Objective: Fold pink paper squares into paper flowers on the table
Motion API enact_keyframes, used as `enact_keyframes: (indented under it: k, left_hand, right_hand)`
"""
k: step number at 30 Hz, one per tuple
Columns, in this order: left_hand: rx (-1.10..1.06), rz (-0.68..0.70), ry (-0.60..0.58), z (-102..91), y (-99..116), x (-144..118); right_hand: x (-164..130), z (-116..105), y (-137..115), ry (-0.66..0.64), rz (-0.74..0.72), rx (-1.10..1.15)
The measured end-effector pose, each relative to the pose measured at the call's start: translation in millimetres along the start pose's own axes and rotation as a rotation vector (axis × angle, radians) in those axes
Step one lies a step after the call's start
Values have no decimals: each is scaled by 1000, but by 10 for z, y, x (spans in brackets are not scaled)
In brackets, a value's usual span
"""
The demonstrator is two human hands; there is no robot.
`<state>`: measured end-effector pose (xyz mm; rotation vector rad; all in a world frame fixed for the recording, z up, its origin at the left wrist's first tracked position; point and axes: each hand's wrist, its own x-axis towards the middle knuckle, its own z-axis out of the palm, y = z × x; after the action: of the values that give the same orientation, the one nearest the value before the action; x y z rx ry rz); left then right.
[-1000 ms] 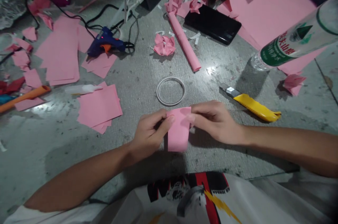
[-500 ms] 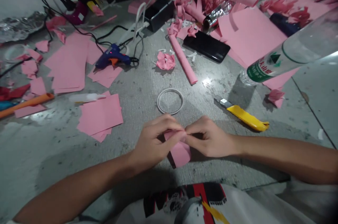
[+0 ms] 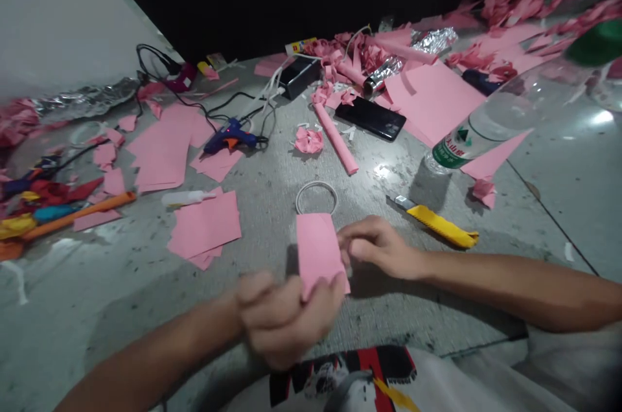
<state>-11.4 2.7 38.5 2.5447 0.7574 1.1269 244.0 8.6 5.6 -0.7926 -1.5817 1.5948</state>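
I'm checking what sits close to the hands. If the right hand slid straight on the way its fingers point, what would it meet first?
The right hand points leftward, fingertips apparently already at the pink paper piece held up by the blurred left hand; that paper comes first, though depth is unclear.

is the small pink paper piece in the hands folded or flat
Flat, it seems: the small pink paper piece shows one smooth rectangular face, held by the left hand and right hand.

I count one glue gun (image 3: 229, 138), one phone (image 3: 370, 118), one bottle (image 3: 505, 111), one yellow knife (image 3: 436, 222), one tape ring (image 3: 317, 197), one glue tube (image 3: 186, 198), one orange stick (image 3: 78, 216). Two hands: left (image 3: 286, 318), right (image 3: 376, 247). Pink sheets too many to count.
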Motion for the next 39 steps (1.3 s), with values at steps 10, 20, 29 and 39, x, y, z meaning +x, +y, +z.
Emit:
enact_keyframes:
  k: [10,20,29,39]
  left_hand:
    - [-443,-285,27,300,-70,94]
    - [-884,-921,-86,485,-134,111]
    - [-759,-926,-121,497,-158,75]
    - [-762,-925,-134,502,-182,69]
  right_hand:
    - [44,41,-41,206,114,17]
    - [11,32,9,121,85,-155]
    - [10,33,14,123,115,-226]
    - [16,34,4,135,112,-217]
